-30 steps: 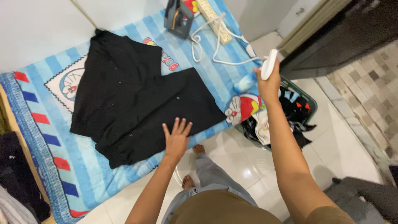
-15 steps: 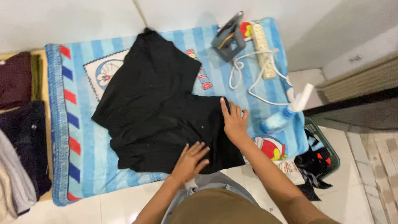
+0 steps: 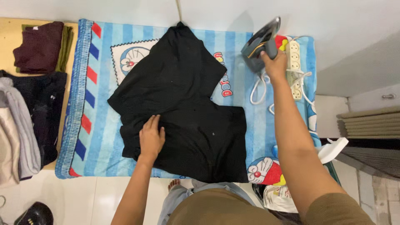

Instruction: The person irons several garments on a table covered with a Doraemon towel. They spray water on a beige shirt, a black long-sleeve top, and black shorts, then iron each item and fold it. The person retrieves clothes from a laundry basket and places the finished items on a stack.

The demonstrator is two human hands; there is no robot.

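Black garment (image 3: 183, 112) lies spread on blue striped blanket (image 3: 91, 125). Left hand (image 3: 151, 139) now flat, fingers released, pressing cloth. Right hand (image 3: 275, 62) has left garment, now clenched on iron (image 3: 260, 43) handle beside power strip (image 3: 293, 66); pressing imminent.

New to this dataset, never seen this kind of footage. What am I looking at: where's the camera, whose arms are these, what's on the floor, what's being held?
There is no machine here. One camera sits on a person's head and looks straight down, so both arms reaching in from the bottom edge are that person's own.

The left hand lies flat, palm down, on a black garment spread over a blue striped cartoon blanket on the floor. The right hand grips the handle of a clothes iron standing near the blanket's far end, beside a white power strip with looped cord.

On the left are stacks of folded clothes. A white spray bottle shows at the right, by the right arm.
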